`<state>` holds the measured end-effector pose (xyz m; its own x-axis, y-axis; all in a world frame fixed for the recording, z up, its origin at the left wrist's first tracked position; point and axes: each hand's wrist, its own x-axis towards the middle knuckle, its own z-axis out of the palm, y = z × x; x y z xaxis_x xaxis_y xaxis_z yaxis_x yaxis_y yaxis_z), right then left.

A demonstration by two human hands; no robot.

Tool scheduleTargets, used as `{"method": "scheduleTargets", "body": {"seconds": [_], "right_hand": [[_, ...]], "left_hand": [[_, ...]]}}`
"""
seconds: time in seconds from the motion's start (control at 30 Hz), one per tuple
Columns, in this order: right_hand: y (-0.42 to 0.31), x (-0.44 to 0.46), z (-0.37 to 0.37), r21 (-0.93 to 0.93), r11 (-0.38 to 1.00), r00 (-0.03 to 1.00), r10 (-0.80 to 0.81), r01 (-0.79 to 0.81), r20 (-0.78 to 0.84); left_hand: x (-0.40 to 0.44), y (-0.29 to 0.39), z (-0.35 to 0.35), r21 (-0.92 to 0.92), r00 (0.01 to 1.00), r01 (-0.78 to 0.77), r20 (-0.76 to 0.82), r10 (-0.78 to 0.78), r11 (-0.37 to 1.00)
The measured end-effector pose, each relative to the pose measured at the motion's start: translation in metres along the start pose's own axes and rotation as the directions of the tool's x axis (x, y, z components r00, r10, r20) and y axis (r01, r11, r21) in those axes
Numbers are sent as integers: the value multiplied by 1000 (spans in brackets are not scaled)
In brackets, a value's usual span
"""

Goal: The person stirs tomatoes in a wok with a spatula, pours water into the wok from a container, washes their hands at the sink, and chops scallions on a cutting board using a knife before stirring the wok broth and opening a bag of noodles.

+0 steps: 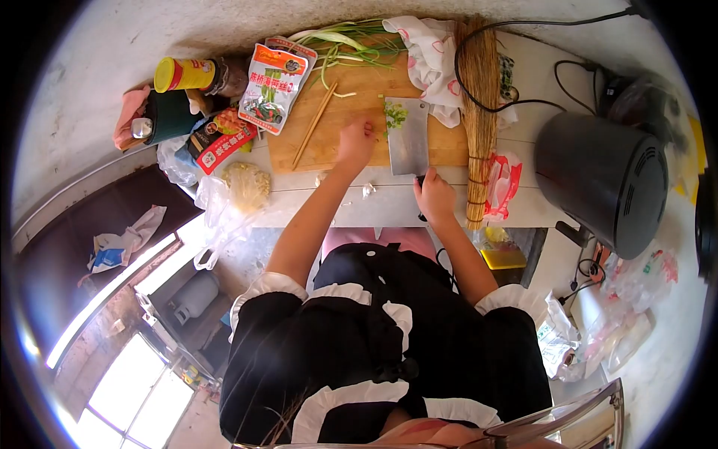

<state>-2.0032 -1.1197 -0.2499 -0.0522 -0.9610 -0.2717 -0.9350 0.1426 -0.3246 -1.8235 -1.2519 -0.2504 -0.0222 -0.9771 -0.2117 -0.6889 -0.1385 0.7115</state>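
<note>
My right hand (435, 194) is wrapped round the black handle of a cleaver (408, 146). The broad blade lies flat over the wooden cutting board (344, 112), with chopped green onion (396, 114) on its far part. To the left of the blade, my left hand (357, 141) is over the board with its fingers curled in; whatever they may hold is hidden. A few green bits lie between that hand and the blade. Wooden chopsticks (315, 126) rest slantwise on the board, left of my left hand. Whole green onions (351, 45) lie along the board's far edge.
Food packets (275, 88) lie at the board's left, beside a yellow-lidded can (183, 75). On the right are a crumpled cloth (430, 63), a straw whisk (479, 127) and a dark appliance (602, 183) with cables. A plastic bag (224, 217) hangs over the counter's left edge.
</note>
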Motion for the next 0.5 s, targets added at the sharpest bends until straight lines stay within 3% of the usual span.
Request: {"method": "scheduleTargets", "body": {"seconds": [0.17, 0.37, 0.5], "right_hand": [[-1, 0, 0, -19, 1000, 1000, 3, -3, -1], [-1, 0, 3, 11, 1000, 1000, 26, -26, -5], [-3, 0, 0, 8, 999, 999, 46, -46, 22]], "left_hand": [[-1, 9, 16, -106, 997, -43, 56, 49, 993], [-3, 11, 11, -209, 999, 7, 42, 1, 978], [-8, 17, 6, -256, 983, 37, 184, 11, 966]]}}
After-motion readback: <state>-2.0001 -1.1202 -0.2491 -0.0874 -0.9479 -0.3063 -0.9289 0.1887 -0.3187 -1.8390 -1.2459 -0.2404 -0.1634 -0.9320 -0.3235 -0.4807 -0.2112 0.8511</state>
